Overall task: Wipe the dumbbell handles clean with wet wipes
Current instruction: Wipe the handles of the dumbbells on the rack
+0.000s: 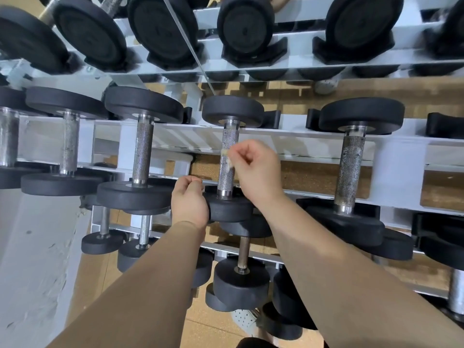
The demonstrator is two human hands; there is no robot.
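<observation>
Cork-brown floor (313, 178) lies under a white steel rack (399, 156) of black dumbbells. The middle dumbbell (232, 110) sits on the middle shelf and its handle (229, 136) looks mid-wipe. The right hand (256, 169) pinches a wipe (229, 164) against the handle. The left hand (189, 198) is curled beside the near end; whether it holds anything is unclear. Next, likely: rub the full length with firm pressure.

Most of the wipe (226, 160) hidden inside right hand (256, 170)
</observation>
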